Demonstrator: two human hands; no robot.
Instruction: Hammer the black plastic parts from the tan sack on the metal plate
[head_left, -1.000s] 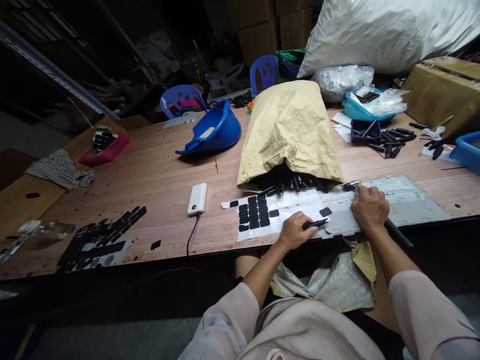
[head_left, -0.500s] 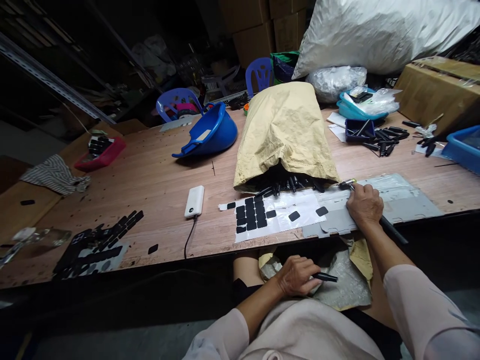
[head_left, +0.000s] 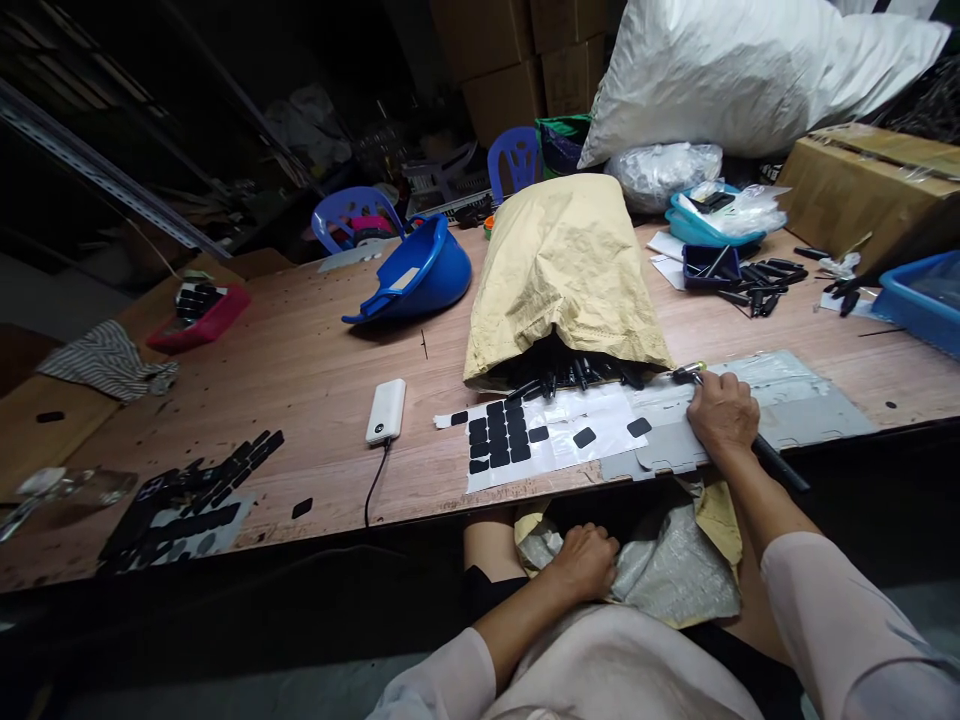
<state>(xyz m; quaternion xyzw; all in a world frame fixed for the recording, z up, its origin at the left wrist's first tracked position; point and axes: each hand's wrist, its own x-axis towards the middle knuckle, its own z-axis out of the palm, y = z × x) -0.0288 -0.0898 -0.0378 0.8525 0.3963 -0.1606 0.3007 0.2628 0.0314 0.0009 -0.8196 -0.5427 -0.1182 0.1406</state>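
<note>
My right hand (head_left: 724, 415) rests on the grey taped board (head_left: 814, 400) at the table's front edge, its fingers wrapped round a black-handled tool (head_left: 780, 465) that looks like a small hammer. The handle sticks out to the lower right, and the small head lies beyond my fingers. Down at my lap, my left hand (head_left: 587, 560) reaches into the mouth of a paper bag with a silvery lining (head_left: 679, 565). Its fingertips are hidden, and no black piece shows in it. Black rounded stickers (head_left: 499, 440) sit in rows on a white sheet left of the board.
A large tan paper sack (head_left: 566, 265) lies with its mouth towards me, full of black pieces. Left stand a white power bank (head_left: 386, 410) with a cable and a blue basin (head_left: 420, 270). Right are a dark blue tray (head_left: 709, 270), loose black pieces and a cardboard box (head_left: 874, 195).
My left hand has lowered into the bag at my lap, and the black handle-like piece it held is out of sight. My right hand keeps its hold on the tool.
</note>
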